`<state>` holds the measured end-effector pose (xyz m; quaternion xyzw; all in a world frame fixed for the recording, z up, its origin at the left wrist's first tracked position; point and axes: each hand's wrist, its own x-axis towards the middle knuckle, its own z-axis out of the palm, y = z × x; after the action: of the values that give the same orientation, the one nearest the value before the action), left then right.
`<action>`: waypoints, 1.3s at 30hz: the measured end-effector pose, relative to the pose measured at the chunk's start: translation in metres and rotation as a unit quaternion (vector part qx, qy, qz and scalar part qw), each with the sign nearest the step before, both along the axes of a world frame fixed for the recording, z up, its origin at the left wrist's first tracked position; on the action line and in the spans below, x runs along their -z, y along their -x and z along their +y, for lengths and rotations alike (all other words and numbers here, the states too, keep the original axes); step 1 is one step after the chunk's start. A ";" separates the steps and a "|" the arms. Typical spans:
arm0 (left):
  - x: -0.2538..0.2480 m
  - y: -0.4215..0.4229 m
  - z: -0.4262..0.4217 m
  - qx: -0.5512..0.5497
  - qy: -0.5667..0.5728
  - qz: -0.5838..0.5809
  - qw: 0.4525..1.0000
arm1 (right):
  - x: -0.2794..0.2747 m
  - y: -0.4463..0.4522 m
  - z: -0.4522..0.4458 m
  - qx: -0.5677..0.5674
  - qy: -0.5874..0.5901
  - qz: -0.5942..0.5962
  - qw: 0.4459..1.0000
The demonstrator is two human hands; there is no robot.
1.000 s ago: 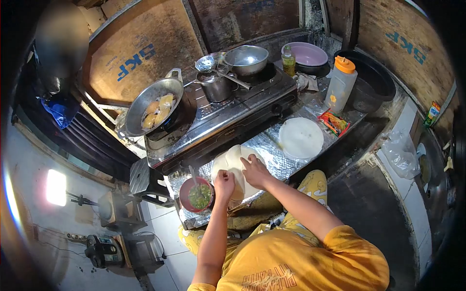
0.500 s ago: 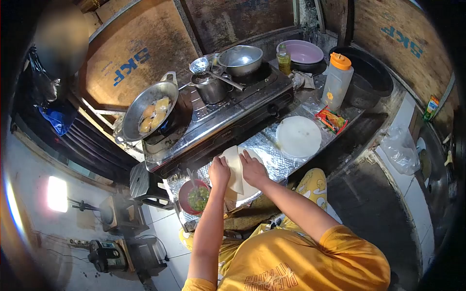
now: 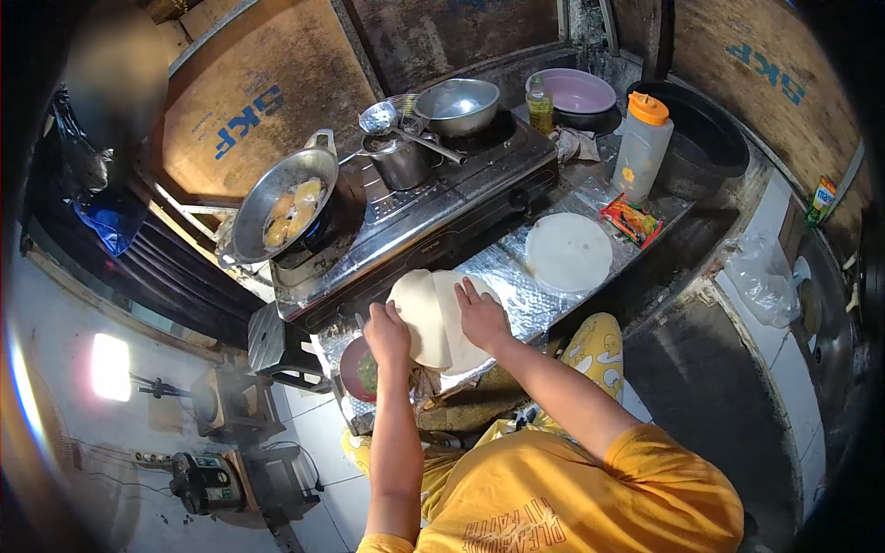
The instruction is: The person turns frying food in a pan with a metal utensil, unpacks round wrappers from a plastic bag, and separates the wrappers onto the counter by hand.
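My left hand (image 3: 387, 334) pinches the left edge of a thin, round, pale wrapper sheet (image 3: 417, 313), which looks like a spring roll skin. Beneath and to the right lies another pale sheet (image 3: 454, 297), perhaps a stack; the layers are hard to count. My right hand (image 3: 484, 318) rests on it with fingers stretched out. Beside my left forearm stands a reddish bowl (image 3: 348, 370) holding chopped greens (image 3: 367, 372), partly hidden by the arm. A white round plate or lid (image 3: 569, 252) lies to the right on the foil-covered surface (image 3: 507, 288).
On the stove (image 3: 424, 241), a wok (image 3: 249, 221) holds frying pieces (image 3: 297, 217) in oil, near a small pot (image 3: 402, 166) and metal bowl (image 3: 461, 103). An orange-capped bottle (image 3: 643, 152), red packet (image 3: 632, 221), oil bottle (image 3: 539, 109) and pink basin (image 3: 579, 90) stand right.
My left hand has moved left and slightly down, drawing the upper sheet away from the one under my right hand. The sheet now spreads wider. My right hand stays nearly in place.
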<state>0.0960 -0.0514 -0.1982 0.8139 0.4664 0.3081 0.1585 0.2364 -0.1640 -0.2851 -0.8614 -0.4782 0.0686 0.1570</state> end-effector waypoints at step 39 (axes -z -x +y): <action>-0.194 0.053 -0.013 0.129 -0.139 -0.128 0.974 | 0.008 -0.001 0.001 0.010 -0.047 0.033 0.998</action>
<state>0.0426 -0.0642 -0.0043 0.8349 0.2862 0.4485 0.1409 0.2374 -0.1626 -0.2930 -0.8550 -0.4668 0.0732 0.2138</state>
